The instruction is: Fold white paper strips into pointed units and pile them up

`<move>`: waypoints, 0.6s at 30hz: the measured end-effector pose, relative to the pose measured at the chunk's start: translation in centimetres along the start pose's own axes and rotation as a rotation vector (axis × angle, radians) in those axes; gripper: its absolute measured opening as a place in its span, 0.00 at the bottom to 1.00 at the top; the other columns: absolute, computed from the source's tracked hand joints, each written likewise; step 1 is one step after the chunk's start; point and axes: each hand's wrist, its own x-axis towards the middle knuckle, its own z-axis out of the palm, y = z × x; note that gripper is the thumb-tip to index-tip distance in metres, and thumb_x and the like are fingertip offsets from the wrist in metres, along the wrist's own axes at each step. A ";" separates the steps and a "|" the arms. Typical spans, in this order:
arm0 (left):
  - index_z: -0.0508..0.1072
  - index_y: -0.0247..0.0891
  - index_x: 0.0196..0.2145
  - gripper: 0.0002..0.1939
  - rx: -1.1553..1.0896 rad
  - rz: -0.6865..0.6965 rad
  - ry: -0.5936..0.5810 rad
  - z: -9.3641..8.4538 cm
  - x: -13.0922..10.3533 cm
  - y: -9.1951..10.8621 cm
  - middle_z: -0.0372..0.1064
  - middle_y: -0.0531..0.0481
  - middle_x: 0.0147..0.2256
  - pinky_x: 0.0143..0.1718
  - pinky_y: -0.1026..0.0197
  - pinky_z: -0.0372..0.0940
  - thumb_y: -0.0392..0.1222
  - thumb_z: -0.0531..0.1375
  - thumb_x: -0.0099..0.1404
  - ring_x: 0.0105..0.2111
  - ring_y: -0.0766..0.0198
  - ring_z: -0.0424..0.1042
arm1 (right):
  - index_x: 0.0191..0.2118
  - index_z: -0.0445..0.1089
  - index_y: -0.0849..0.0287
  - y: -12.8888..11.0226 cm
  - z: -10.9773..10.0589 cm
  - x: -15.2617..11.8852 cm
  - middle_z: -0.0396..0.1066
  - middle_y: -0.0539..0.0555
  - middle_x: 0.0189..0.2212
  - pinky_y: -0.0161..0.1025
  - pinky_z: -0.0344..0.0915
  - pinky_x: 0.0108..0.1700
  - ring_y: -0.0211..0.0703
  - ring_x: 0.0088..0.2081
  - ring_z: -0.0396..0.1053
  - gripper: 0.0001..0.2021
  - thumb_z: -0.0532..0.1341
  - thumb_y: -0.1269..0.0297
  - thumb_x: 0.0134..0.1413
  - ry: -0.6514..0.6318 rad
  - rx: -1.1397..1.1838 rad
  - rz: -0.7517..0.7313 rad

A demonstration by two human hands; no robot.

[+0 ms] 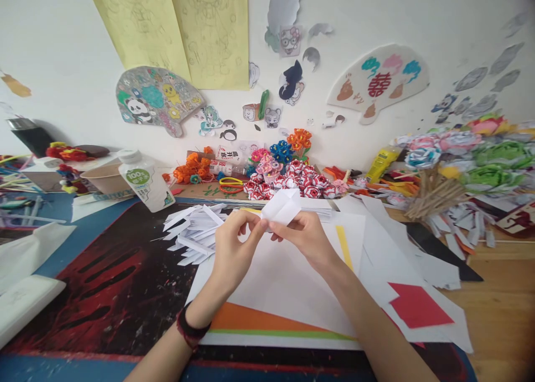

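Observation:
A small folded piece of white paper (282,206) is held up between my two hands, over the stack of large sheets. My left hand (238,242) pinches its lower left edge with thumb and fingers. From the right, my right hand (307,237) grips the same paper, its thumb close to my left thumb. Creases show on the paper's upper part. Beneath the hands lie white sheets (284,284), with orange, green and yellow edges showing. Just left of my left hand sits a pile of folded white paper strips (194,234).
A white bottle (146,181) and a paper bowl (106,178) stand at the back left. Red-and-white paper flowers (292,181) line the wall side. Red paper (420,305) lies at the right, below a bundle of brown sticks (438,195). A dark mat (112,293) covers the left.

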 end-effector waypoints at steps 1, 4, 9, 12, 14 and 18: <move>0.69 0.37 0.27 0.10 0.002 -0.001 0.001 0.0 0.0 0.0 0.67 0.54 0.26 0.31 0.64 0.56 0.43 0.59 0.65 0.28 0.67 0.60 | 0.34 0.78 0.63 0.0 0.0 0.0 0.77 0.56 0.30 0.37 0.69 0.31 0.41 0.27 0.72 0.12 0.69 0.60 0.46 0.002 0.003 -0.005; 0.69 0.37 0.27 0.11 -0.016 -0.011 -0.020 -0.1 0.0 0.0 0.66 0.54 0.26 0.31 0.64 0.55 0.44 0.59 0.65 0.27 0.67 0.60 | 0.34 0.78 0.63 0.1 0.0 0.1 0.77 0.56 0.30 0.36 0.69 0.30 0.40 0.27 0.72 0.10 0.69 0.61 0.47 0.008 0.022 -0.009; 0.70 0.36 0.28 0.13 -0.080 -0.058 -0.154 -0.5 0.4 0.1 0.68 0.53 0.26 0.29 0.64 0.56 0.45 0.56 0.67 0.26 0.67 0.61 | 0.29 0.77 0.63 0.1 -0.4 0.1 0.74 0.52 0.24 0.34 0.66 0.28 0.37 0.25 0.69 0.07 0.69 0.64 0.46 -0.003 0.031 -0.006; 0.71 0.36 0.29 0.12 -0.106 -0.069 -0.174 -0.7 0.6 0.1 0.69 0.52 0.28 0.30 0.64 0.57 0.45 0.56 0.67 0.28 0.66 0.64 | 0.28 0.76 0.63 0.0 -0.5 0.1 0.73 0.52 0.22 0.34 0.65 0.27 0.36 0.23 0.68 0.06 0.69 0.65 0.45 -0.023 0.014 0.017; 0.70 0.36 0.28 0.12 -0.119 -0.060 -0.168 -0.7 0.5 0.0 0.69 0.52 0.27 0.31 0.64 0.57 0.45 0.56 0.67 0.29 0.66 0.64 | 0.27 0.76 0.63 -0.1 -0.4 0.1 0.73 0.51 0.21 0.34 0.64 0.27 0.36 0.23 0.68 0.06 0.69 0.65 0.44 -0.033 0.005 0.020; 0.69 0.36 0.26 0.13 -0.132 -0.061 -0.131 -0.6 0.2 0.0 0.68 0.52 0.26 0.31 0.64 0.57 0.44 0.56 0.67 0.28 0.66 0.65 | 0.26 0.76 0.63 -0.3 -0.3 0.1 0.72 0.51 0.22 0.34 0.64 0.27 0.36 0.23 0.67 0.06 0.68 0.65 0.46 -0.039 0.003 -0.003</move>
